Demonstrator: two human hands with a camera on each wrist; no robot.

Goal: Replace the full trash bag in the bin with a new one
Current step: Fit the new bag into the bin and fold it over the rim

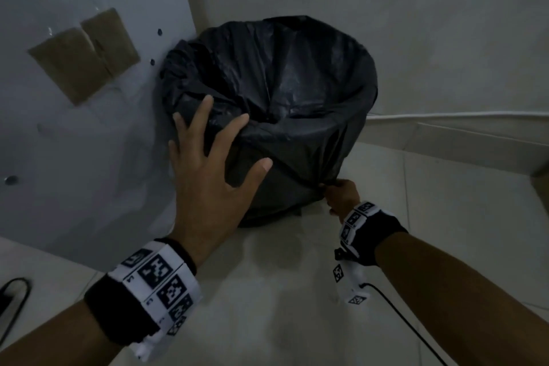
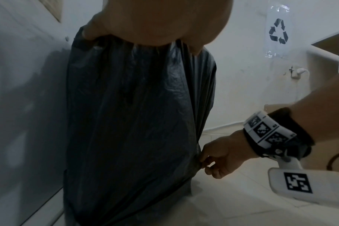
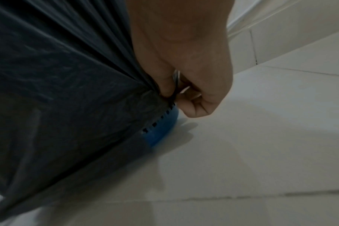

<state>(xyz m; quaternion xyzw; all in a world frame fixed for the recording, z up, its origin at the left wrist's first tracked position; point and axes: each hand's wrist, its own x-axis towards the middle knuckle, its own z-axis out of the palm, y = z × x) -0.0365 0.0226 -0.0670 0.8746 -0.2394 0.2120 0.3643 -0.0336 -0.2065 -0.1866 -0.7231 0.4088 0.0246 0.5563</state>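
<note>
Black plastic trash bag (image 1: 297, 92) lining blue plastic bin (image 3: 161, 131) on floor. Left hand (image 1: 208, 163) spreading flat, fingers straight, at rim's 8 o'clock. Right hand (image 1: 341, 196) pinching bag hem at 5 o'clock; pull evenly, avoid tearing.

All three views are dim, grey and soft, with noise in the dark areas. Faint sheen lies on the black trash bag (image 1: 297, 80); its folds lose detail. Wide-angle bending curves the wall lines at the edges. The left hand (image 2: 157, 21) is a blurred mass against its wrist camera.
</note>
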